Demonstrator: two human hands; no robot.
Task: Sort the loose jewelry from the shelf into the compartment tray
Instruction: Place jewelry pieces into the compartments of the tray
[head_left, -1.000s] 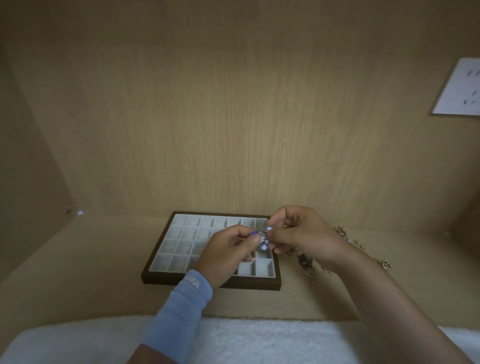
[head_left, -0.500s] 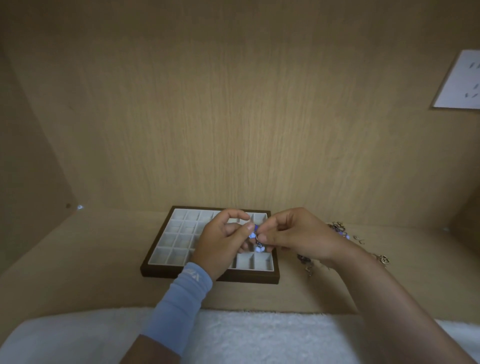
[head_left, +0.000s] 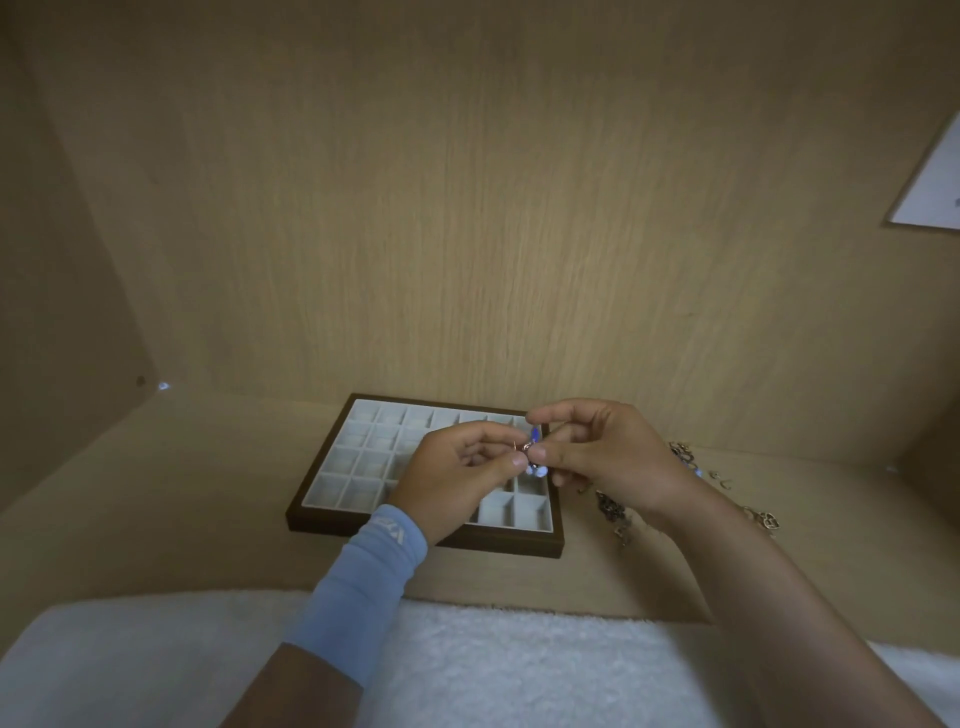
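Note:
A dark-framed compartment tray (head_left: 332, 470) with pale square cells lies on the wooden shelf. Above its right side both hands meet on one small piece of jewelry (head_left: 533, 457), gold-toned with blue and white beads. My left hand (head_left: 457, 480), with a light blue wristband, pinches it between thumb and fingers. My right hand (head_left: 602, 460) pinches the same piece from the right. A scatter of loose jewelry (head_left: 688, 460) lies on the shelf to the right of the tray, partly hidden behind my right hand and wrist.
The shelf is a wooden cubby with a back wall and a side wall at the left. A white fluffy towel (head_left: 493, 665) covers the front edge. A white paper (head_left: 930, 187) hangs on the right wall.
Both hands stayed together over the tray's right side, working the beaded piece between the fingers. The view tilted slightly.

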